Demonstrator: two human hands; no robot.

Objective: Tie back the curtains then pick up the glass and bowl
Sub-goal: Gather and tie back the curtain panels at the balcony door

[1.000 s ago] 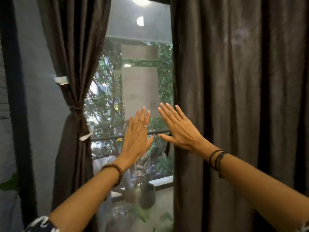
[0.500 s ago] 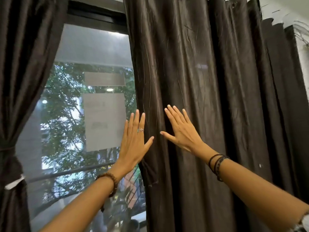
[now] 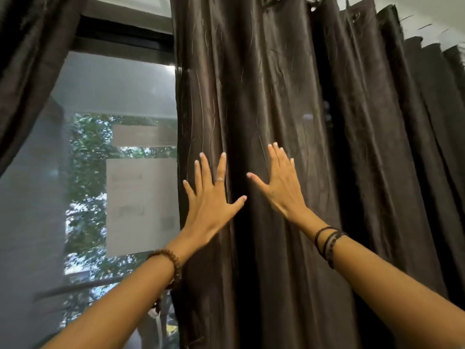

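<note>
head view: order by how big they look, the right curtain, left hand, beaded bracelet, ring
1. right curtain, by far the largest
2. left hand
3. beaded bracelet; it sits nearer the camera than the hand, but the order holds
4. ring

Glossy crinkled cloth curtain, wooden bead bracelet

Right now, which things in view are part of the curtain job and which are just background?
Job:
right curtain, hanging loose
left curtain, drawn aside
left hand, flat on right curtain's edge
right hand, flat on right curtain

Background:
window
railing
trees

Glass and bowl: not in view.
</note>
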